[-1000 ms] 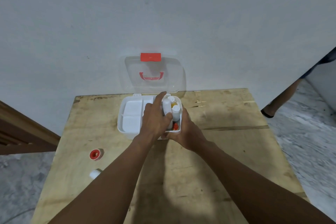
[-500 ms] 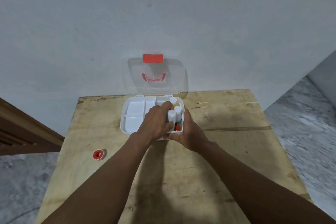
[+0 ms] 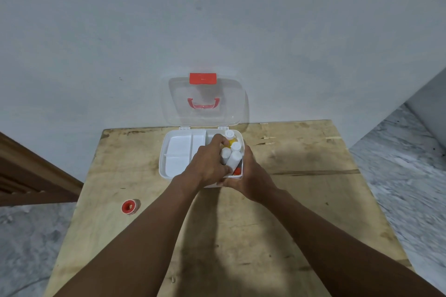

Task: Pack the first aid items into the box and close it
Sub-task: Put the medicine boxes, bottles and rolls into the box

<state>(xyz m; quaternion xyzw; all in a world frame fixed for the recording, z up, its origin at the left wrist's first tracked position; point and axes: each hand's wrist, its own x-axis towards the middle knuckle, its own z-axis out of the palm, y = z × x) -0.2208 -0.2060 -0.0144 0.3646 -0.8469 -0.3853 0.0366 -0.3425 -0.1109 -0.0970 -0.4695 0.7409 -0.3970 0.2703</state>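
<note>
Both forearms are bare to the frame edge, with no sleeves, and the left hand (image 3: pixel 208 164) and right hand (image 3: pixel 253 176) wear nothing.

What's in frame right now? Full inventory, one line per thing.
first aid box: 1, white, back centre of table, open
lid: 1, clear with red latch and handle, upright against wall
bottles: at least 3, white, one with yellow contents, right compartment of box
tape roll: 1, red, on table left of the arms
table: 1, bare plywood, against wall
left hand: 1, on the bottles
right hand: 1, at the box's near right corner
</note>
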